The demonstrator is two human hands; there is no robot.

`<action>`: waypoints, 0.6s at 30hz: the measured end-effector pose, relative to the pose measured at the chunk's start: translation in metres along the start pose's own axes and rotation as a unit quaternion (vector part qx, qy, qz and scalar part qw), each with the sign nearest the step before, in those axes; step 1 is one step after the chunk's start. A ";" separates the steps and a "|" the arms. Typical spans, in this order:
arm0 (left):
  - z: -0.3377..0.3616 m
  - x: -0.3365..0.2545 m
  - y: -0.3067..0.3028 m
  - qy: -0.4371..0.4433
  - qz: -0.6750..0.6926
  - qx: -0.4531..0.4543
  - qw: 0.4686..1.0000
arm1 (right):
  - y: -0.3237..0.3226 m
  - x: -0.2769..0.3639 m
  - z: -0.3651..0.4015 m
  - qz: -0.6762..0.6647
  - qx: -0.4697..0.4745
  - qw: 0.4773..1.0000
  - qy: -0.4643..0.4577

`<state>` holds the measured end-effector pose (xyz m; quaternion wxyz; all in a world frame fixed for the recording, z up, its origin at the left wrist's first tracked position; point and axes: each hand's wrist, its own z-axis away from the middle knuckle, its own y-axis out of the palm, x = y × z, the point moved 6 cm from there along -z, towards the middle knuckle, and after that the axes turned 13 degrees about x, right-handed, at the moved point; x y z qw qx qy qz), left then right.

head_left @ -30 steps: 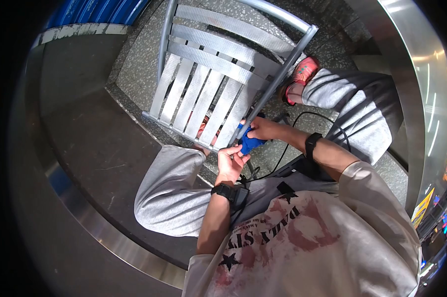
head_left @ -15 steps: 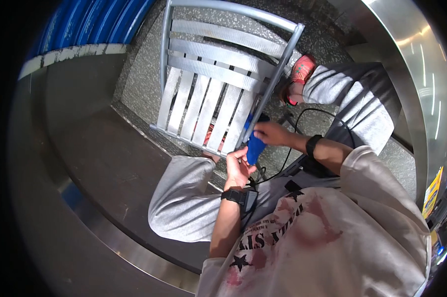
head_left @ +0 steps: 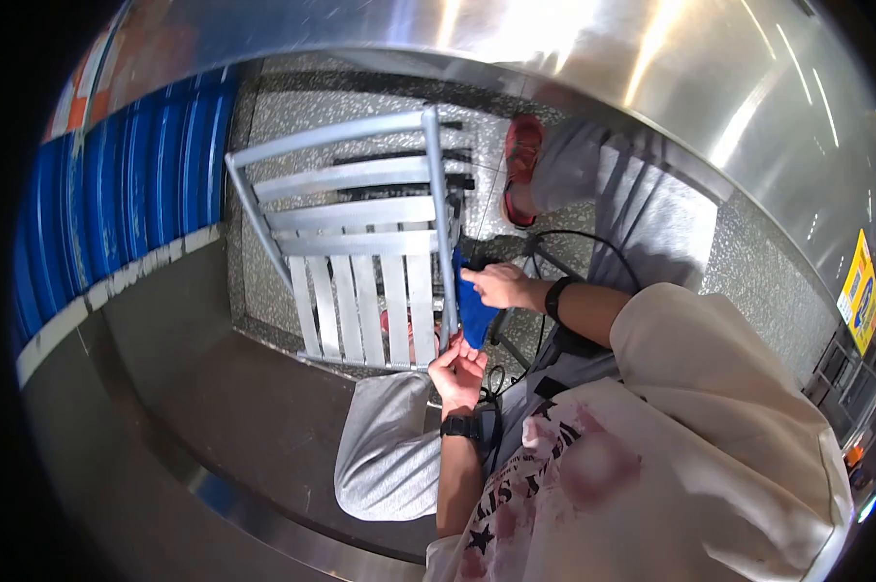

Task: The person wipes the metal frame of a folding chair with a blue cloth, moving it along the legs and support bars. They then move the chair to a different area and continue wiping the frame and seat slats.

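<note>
Blue tool is sitting upright against the right-hand post of a metal slatted chair frame, just in front of the person's lap. What kind of tool it is cannot be told from this view.

The right hand is wrapping over the upper part of the blue tool, with its fingers closed on it and reaching toward the post. The left hand is coming up from below, and its fingers are pinching together around the tool's lower end, right where it is meeting the foot of the post. Both hands are therefore clamping on the same thing, 1 above the other and nearly touching.

Each wrist is wearing a black band: 1 on the left and 1 on the right. A black cable is looping over the speckled floor behind the right hand. A red shoe is resting on that floor beyond the frame, and a grey trouser knee is bending below the left hand. A blue ribbed wall is running along the left.
</note>
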<state>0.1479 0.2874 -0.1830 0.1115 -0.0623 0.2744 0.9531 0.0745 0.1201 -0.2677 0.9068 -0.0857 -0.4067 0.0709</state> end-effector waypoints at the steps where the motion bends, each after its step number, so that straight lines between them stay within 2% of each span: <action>1: -0.001 0.001 -0.004 -0.003 0.001 0.005 1.000 | -0.002 0.006 0.003 -0.016 0.019 0.999 0.030; 6: 0.001 0.003 -0.003 0.002 -0.033 -0.006 0.999 | 0.003 0.016 0.006 -0.041 0.031 0.998 0.044; 9: -0.001 0.005 0.001 0.020 0.006 0.028 0.999 | 0.007 0.014 0.001 -0.040 0.020 0.998 0.045; 11: 0.002 0.005 -0.001 0.030 0.014 0.033 0.999 | 0.010 0.010 -0.003 -0.042 -0.038 0.997 0.052; 13: 0.002 0.006 -0.009 0.030 0.014 0.016 0.999 | 0.012 0.007 -0.016 -0.045 -0.041 0.996 0.073; 15: 0.002 0.005 -0.009 0.049 0.017 -0.003 0.999 | 0.004 -0.003 -0.037 -0.057 -0.092 0.990 0.087; 18: 0.012 0.003 0.012 0.027 0.012 -0.031 0.999 | -0.006 -0.010 -0.072 -0.052 -0.086 0.990 0.103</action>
